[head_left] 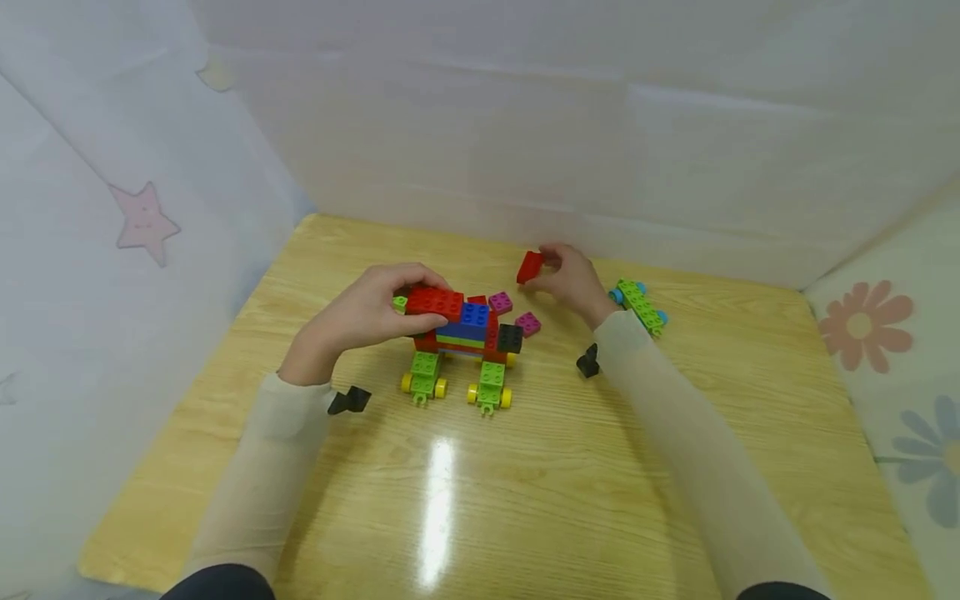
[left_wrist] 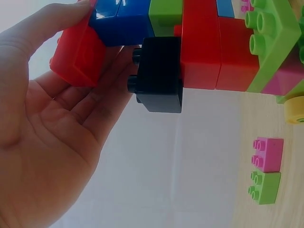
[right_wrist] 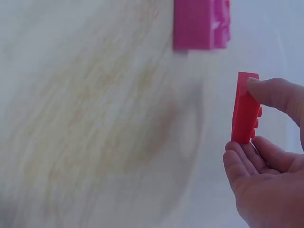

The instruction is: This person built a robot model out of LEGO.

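My left hand (head_left: 358,310) grips the back end of a toy-brick build (head_left: 461,331), thumb along its near side and fingers over the far side. The build has red bricks (head_left: 433,302) and blue bricks (head_left: 475,314) on top, a black brick (left_wrist: 161,73) jutting from one end, and green wheeled bases (head_left: 424,372) with yellow wheels below. To the right of it, my right hand (head_left: 573,287) pinches a flat red brick (right_wrist: 244,111) between thumb and fingertips. In the right wrist view the brick stands on edge, studs facing the palm.
Two magenta bricks, one farther back (head_left: 500,302) and one nearer (head_left: 528,323), lie right of the build. A green wheeled base (head_left: 641,306) with blue wheels sits beyond the right wrist. White cloth (head_left: 555,158) hangs behind the wooden table (head_left: 570,500).
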